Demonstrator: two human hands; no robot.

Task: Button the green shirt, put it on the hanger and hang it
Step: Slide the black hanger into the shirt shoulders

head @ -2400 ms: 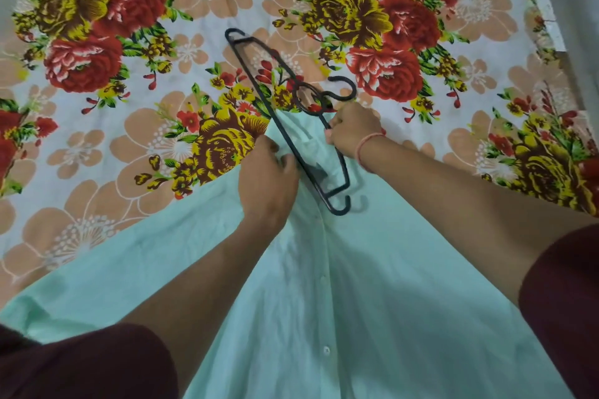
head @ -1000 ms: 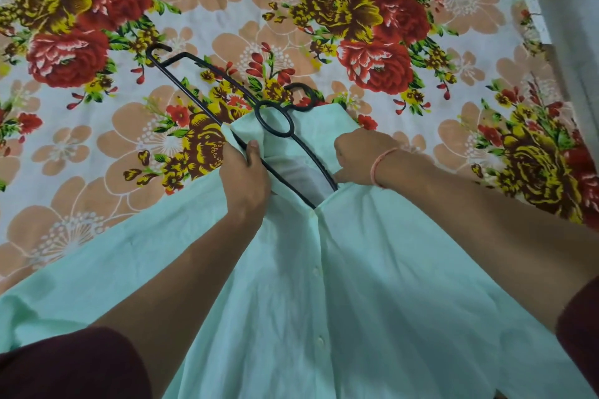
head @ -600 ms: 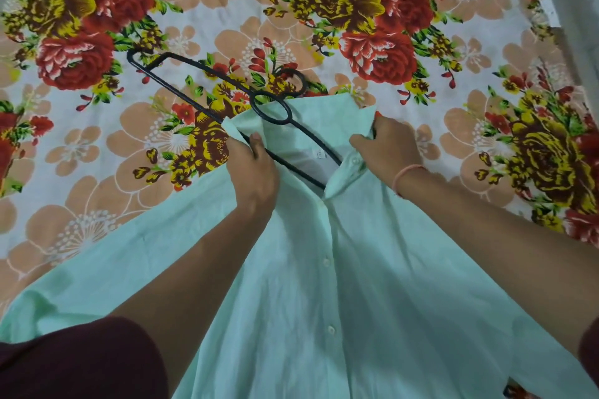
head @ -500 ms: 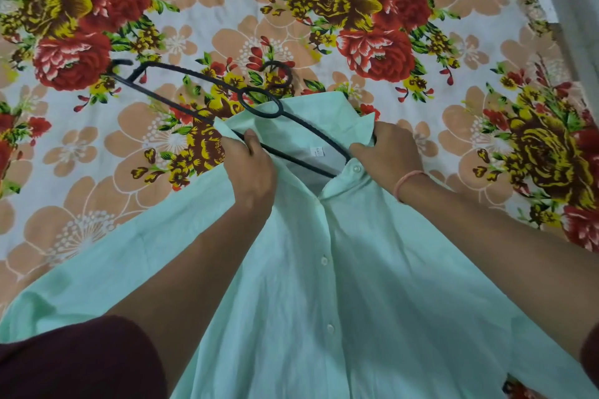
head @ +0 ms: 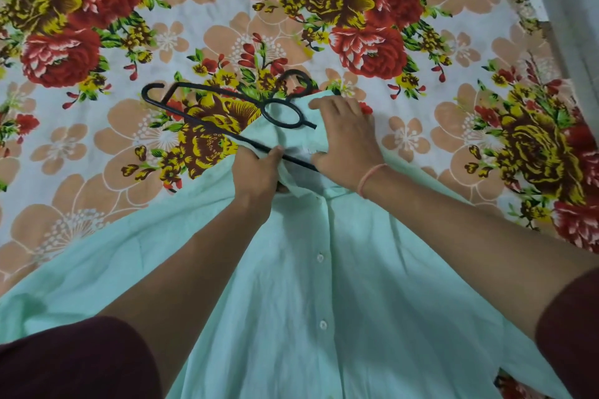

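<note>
Pale mint-green shirt with white buttons; black hanger; white bedsheet printed with red, yellow and peach flowers; maroon sleeves; pink wristband.

The green shirt, a pale mint colour, lay spread flat and front-up across the lower half of the frame, its placket running down the middle with small white buttons fastened and its collar bunched and rumpled just above centre. The hanger, thin and black with a round loop below its hook, lay tilted across the upper middle of the frame, its left arm sticking out bare to the upper left with a small upturned end. Its right arm slanted down into the collar opening and was hidden there.
</note>
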